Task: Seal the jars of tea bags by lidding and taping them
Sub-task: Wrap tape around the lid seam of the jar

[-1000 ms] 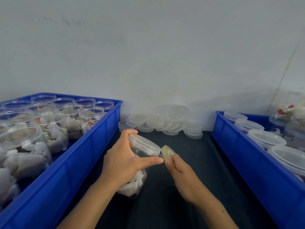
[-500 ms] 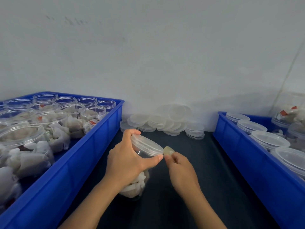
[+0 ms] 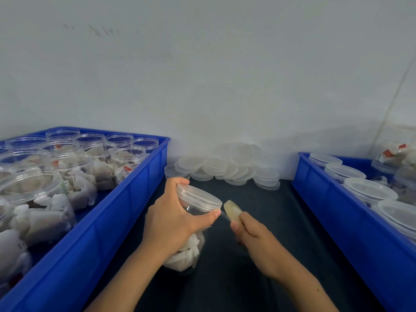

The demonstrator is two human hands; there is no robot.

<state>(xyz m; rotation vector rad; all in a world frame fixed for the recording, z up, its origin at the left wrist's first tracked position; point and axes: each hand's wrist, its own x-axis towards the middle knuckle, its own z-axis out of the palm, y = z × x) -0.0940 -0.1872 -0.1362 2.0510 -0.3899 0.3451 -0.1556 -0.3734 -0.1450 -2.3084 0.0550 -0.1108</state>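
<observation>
Both hands busy: left hand [image 3: 171, 218] grips the lidded jar [image 3: 193, 219], right hand [image 3: 252, 235] pinching the tape roll [image 3: 231, 210], now pulled slightly away, strip stretching out.

You have two deep blue plastic crates on the dark table, one at your left [image 3: 126, 212] and one at your right [image 3: 351, 221]. One clear round plastic jar of white tea bags with its lid on [image 3: 198, 201] stands between them, and one small roll of clear yellowish tape [image 3: 233, 211] is just beside it. In the left crate you can count about ten open clear jars [image 3: 74, 163]; the nearest ones run off the edge, so the count is not firm. In the right crate four lidded jar tops [image 3: 369, 190] show in a row, with more behind them too blurred to count. The loose translucent round lids [image 3: 227, 167] against the wall lie in roughly eight overlapping stacks.
</observation>
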